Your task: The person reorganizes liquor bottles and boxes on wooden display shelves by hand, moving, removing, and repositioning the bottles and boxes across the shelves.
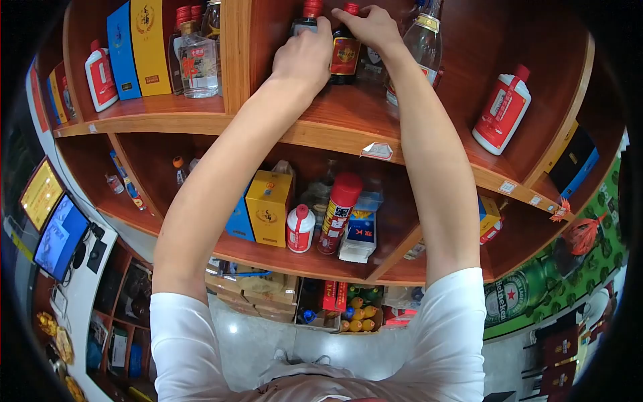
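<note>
Both arms reach up to the upper wooden shelf [348,127]. My left hand [305,53] is closed round a dark bottle with a red cap [312,9]; its fingers partly hide the bottle. Just right of it, my right hand [372,28] has its fingertips at the red cap of a second dark bottle with a red and gold label [345,56]. That bottle stands upright on the shelf. Close beside my right forearm is a large clear glass bottle [422,43].
A white bottle with a red label [501,110] stands at the right. Clear bottles [199,63] and blue-yellow boxes [149,50] are at the left. The lower shelf holds a yellow box [268,208], a red spray can [339,213] and a white bottle [301,229].
</note>
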The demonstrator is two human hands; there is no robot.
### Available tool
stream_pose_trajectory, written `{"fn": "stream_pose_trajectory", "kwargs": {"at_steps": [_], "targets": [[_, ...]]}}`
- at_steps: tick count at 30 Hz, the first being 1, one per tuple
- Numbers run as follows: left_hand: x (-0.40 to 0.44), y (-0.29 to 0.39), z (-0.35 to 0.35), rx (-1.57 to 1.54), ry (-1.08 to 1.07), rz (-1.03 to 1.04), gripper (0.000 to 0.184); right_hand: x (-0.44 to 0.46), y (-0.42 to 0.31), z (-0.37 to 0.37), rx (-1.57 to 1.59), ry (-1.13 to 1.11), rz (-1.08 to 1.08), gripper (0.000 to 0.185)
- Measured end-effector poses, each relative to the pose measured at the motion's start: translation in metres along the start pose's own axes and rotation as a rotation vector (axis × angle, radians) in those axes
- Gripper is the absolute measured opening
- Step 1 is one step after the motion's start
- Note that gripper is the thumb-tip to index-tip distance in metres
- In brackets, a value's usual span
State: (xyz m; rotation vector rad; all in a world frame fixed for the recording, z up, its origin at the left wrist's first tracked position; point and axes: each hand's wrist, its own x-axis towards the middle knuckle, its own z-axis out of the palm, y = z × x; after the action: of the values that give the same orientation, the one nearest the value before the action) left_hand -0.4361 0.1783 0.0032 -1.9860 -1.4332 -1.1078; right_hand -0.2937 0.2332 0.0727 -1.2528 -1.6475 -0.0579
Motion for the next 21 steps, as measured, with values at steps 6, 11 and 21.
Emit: {"fn": "stream_pose_trajectory", "kwargs": {"at_steps": [6, 11, 21], "targets": [[0.0, -0.002, 0.01, -0.049, -0.01, 0.062, 0.051, 0.012, 0.017, 0.018, -0.059, -0.023, -0.041, 0.063], [-0.004, 0.0, 0.001, -0.112, -0.022, 0.014, 0.053, 0.025, 0.027, 0.027, 0.024, -0.04, -0.058, 0.056], [-0.007, 0.005, -0.01, -0.215, -0.06, -0.023, 0.072, -0.003, 0.01, -0.005, 0.253, -0.175, -0.083, 0.035]]}}
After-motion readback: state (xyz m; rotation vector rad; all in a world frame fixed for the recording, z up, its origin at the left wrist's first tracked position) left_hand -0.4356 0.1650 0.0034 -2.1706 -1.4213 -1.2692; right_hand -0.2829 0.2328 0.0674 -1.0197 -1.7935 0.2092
